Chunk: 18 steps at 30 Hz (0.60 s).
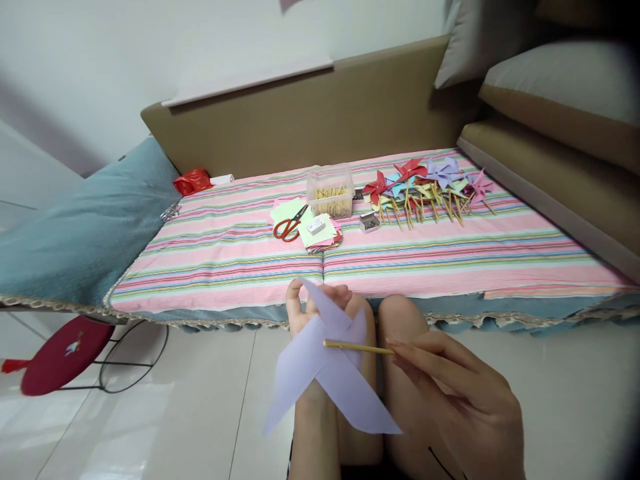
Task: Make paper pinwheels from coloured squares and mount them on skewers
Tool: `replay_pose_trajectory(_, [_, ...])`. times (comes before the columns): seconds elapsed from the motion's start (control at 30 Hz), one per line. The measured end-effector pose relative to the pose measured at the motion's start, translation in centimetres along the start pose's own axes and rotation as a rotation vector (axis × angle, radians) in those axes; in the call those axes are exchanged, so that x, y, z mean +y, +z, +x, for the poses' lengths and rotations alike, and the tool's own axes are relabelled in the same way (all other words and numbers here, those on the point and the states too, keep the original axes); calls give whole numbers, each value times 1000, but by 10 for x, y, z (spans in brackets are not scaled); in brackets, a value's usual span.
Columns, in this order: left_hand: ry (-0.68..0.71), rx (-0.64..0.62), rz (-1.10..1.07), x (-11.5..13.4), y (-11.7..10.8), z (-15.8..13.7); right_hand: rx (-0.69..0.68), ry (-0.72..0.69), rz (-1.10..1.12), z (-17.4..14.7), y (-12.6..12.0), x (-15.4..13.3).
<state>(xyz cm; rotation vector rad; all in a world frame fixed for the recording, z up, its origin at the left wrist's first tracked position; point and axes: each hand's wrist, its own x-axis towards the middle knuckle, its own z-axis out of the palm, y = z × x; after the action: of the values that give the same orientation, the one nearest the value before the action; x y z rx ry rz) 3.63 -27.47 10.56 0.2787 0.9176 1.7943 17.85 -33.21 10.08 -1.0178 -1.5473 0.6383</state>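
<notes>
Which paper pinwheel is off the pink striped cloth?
The pale lavender paper pinwheel at whose centre the right hand holds a thin wooden stick; the other coloured pinwheels lie bunched on the pink striped cloth.

- Your right hand [465,393] pinches a stick [363,347] whose end meets a lilac pinwheel [300,357].
- Your left hand [299,321] is behind it, partly hidden.
- Ahead of you, scissors [286,230] lie on paper [295,208] beside a clear box [330,175].
- More pinwheels [411,169] lie right of the box.

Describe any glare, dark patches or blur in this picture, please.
Head view: pale glare on the tiled floor, lower left; blackness at the upper-right corner and down the right edge; the lilac pinwheel looks slightly soft at its blade tips.
</notes>
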Motion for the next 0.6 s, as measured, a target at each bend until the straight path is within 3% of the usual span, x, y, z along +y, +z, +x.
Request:
replay_pose_trajectory(0.07, [-15, 13, 32, 1, -3, 4, 32, 6, -15, 0, 1, 1])
replay_pose_trajectory(0.3, [-27, -192, 105, 10, -17, -4, 100, 39, -111, -1, 2, 12])
replay_pose_trajectory(0.6, [-11, -148, 149, 12, -14, -8, 140, 81, -149, 0, 5, 16])
